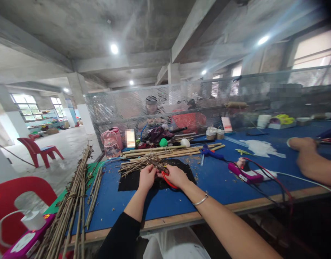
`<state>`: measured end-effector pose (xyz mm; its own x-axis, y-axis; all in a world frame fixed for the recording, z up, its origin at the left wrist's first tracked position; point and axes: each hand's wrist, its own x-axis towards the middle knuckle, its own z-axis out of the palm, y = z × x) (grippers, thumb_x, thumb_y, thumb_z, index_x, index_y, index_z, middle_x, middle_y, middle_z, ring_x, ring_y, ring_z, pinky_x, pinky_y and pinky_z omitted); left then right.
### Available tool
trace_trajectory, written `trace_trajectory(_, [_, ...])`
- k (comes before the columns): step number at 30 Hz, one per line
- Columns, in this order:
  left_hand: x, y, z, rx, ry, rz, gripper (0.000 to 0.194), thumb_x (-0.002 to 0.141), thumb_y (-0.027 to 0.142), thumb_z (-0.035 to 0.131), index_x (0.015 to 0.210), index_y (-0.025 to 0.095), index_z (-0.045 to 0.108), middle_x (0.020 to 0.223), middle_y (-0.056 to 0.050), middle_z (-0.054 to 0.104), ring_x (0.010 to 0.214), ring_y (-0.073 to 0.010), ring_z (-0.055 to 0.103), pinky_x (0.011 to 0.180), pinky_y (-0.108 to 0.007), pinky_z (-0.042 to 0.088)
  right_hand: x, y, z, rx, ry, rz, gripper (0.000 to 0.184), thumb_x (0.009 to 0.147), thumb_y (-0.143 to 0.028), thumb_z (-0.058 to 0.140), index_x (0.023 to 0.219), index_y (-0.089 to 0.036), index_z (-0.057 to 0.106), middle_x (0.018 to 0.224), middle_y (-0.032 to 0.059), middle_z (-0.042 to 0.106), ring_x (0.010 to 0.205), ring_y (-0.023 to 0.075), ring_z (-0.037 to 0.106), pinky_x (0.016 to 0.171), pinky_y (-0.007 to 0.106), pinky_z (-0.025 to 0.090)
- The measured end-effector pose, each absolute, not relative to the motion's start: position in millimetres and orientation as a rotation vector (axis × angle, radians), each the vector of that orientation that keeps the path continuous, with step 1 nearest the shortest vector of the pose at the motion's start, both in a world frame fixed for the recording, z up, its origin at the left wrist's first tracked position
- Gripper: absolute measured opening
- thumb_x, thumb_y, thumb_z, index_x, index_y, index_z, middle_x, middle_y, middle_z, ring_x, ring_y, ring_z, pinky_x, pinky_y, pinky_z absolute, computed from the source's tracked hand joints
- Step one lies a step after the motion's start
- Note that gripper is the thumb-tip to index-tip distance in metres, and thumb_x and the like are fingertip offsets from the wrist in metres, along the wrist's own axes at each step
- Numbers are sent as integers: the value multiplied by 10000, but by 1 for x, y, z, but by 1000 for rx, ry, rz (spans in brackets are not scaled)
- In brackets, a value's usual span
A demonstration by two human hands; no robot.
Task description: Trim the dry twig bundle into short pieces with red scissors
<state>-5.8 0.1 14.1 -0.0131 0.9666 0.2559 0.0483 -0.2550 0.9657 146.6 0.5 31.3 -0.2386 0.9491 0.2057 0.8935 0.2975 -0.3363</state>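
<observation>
My left hand (147, 177) is closed around a thin brown twig (153, 164) over a black cloth (133, 180) on the blue table (216, 180). My right hand (175, 175) grips red-handled cutters (168, 178), whose blades meet the twig just beyond my left hand. A loose pile of short twigs (135, 165) lies right behind the hands. My right wrist wears a silver bangle.
Long sticks (73, 201) lie in bundles at the table's left edge. Bamboo rods (176, 150), a blue glue gun (210, 152), a pink device (245, 174) with cables and a pink bottle (111, 144) sit further back. Another person's arm (313, 158) rests at right. A mesh screen (181, 104) stands behind.
</observation>
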Motion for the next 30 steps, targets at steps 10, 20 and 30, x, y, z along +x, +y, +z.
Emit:
trace_trajectory(10, [-4,2,14,1242,963,1389,218,708,310,540,861,158,574,744,-34,642,615,-126,591,534,-217,459,146,-3,32,-1546,-2174,83,512,684,-666,467,912,-211,531,875,50,631,812,199,590,639,265,365])
trace_trajectory(20, [-2,0,14,1393,974,1363,239,706,348,543,815,144,603,779,-57,672,691,-164,617,669,-279,482,143,-5,36,-1450,-2213,34,489,671,-605,540,896,-172,525,909,77,596,866,200,554,714,278,370])
trace_trajectory(30, [0,-4,18,1333,946,1344,198,714,320,528,809,156,585,727,-35,659,607,-146,608,586,-260,484,144,-5,34,-1582,-2207,81,512,684,-653,482,920,-200,518,851,63,633,801,214,598,628,269,373])
